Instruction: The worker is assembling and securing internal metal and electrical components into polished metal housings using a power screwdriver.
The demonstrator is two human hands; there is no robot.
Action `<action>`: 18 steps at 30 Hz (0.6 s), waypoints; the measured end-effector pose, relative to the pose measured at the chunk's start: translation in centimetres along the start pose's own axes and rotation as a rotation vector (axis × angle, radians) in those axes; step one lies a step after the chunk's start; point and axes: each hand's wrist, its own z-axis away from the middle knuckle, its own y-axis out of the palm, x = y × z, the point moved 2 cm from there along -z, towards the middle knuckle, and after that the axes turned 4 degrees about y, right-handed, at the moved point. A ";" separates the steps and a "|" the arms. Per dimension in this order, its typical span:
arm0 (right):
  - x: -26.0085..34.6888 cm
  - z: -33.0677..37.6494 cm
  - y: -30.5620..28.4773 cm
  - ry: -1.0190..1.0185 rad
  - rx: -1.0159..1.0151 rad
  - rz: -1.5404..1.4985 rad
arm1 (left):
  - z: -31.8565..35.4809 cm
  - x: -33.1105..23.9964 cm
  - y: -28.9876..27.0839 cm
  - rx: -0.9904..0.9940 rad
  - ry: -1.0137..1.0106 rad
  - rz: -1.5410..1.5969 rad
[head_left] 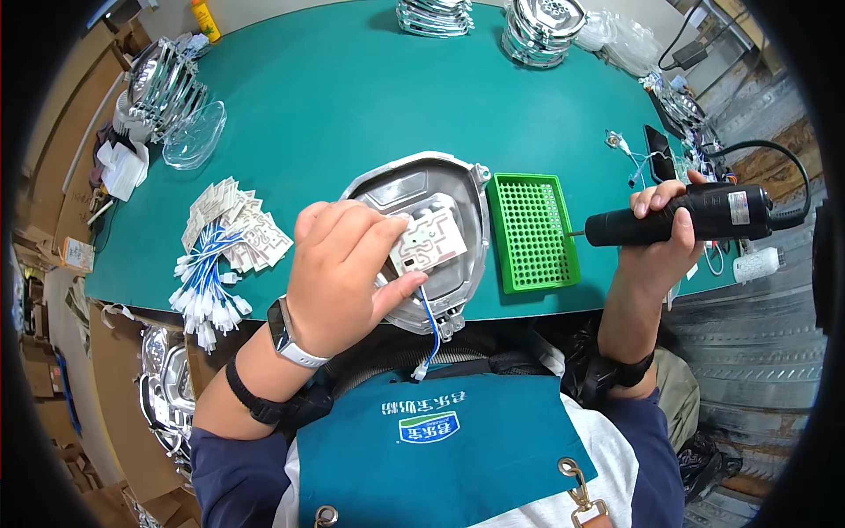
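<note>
Circuit board (429, 239) pressed into metal housing (422, 180) by left hand (339, 273).
Black electric screwdriver (682, 214) gripped by right hand (658, 236) fingers, tip over green tray (532, 231).

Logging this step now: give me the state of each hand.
Left hand: pressing the white circuit board onto the metal housing.
Right hand: closed around the black electric screwdriver.
</note>
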 end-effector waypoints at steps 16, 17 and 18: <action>-1.9 -2.0 3.5 0.173 0.085 0.187 | -0.6 1.3 0.2 0.032 0.046 0.059; -1.9 -1.4 4.0 0.093 -0.051 0.309 | -0.4 1.4 0.2 0.014 0.045 0.055; -1.6 -1.0 4.0 0.080 -0.026 0.273 | -0.4 1.4 0.3 -0.007 0.050 0.056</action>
